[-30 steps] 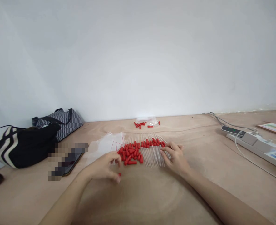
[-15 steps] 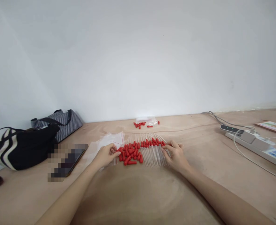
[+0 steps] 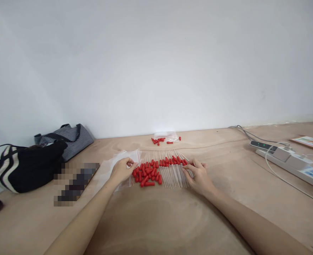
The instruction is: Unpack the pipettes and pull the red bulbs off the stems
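So your left hand (image 3: 121,170) is curled in with the thumb up near the fingertips, right at the left edge of the loose pile of red bulbs (image 3: 146,173). Can't tell if there's a bulb tucked in there, the fingers hide it. Your right hand (image 3: 200,177) has thumb and forefinger bent close together at the right end of the row of red bulbs (image 3: 167,161) and the clear tubes (image 3: 172,177). It looks like it's touching that end, but I can't tell whether it's actually pinching anything.

Pile and row both lie on the surface (image 3: 156,219) between your hands, with the tubes nearer the right one. Some plastic bags (image 3: 106,172) sit under and beside your left hand, and a few spare bulbs (image 3: 158,141) lie beyond both hands.

Handling-wise, I'd guess the bulbs are light, soft and rubbery, so pinch them around the narrow neck and they shouldn't slip much. The tubes look thin, smooth and probably slippery, maybe easy to bend or crack. I'd hold one near its thicker end, not the skinny tip, and go easy since its neighbours could roll.
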Demonstrator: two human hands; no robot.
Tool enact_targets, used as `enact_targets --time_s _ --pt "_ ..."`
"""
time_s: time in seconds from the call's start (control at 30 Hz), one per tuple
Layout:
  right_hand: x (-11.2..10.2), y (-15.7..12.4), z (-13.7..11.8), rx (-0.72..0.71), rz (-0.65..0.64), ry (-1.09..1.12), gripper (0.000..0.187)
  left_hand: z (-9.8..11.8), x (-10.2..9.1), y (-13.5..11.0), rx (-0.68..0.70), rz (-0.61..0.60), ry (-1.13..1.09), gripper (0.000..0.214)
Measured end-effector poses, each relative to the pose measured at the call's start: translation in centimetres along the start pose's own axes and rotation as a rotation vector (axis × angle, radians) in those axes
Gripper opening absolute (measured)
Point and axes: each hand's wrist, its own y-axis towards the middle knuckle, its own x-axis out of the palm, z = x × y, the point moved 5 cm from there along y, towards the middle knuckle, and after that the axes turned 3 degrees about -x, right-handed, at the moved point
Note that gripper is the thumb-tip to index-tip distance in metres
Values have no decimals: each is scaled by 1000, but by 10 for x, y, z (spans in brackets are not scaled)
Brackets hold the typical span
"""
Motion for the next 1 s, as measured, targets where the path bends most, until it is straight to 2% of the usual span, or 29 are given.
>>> enact_targets --time_s 0.17,0.4,0.5,0.63,0.77,0.87,0.93,1.0 --pt "0 0 1 -13 1 -26 19 18 14 26 -111 -103 126 22" --pt "0 0 1 -8 -15 -38 19 23 28 45 -184 -165 199 23" --pt "0 0 3 3 -18 -28 19 22 22 48 -180 -165 210 21" --pt "1 0 5 11 -16 -43 18 27 1 42 -134 -92 225 21" --pt "-2 0 3 -6 8 -84 16 52 -10 9 25 33 212 23" --pt "-10 0 -6 -45 80 -167 20 76 5 -28 200 60 180 20" --pt "-13 -1 -17 -124 110 -226 25 93 17 -54 447 134 136 17" --pt "-13 -2 -31 -252 82 -243 25 102 29 -76 610 213 100 16"
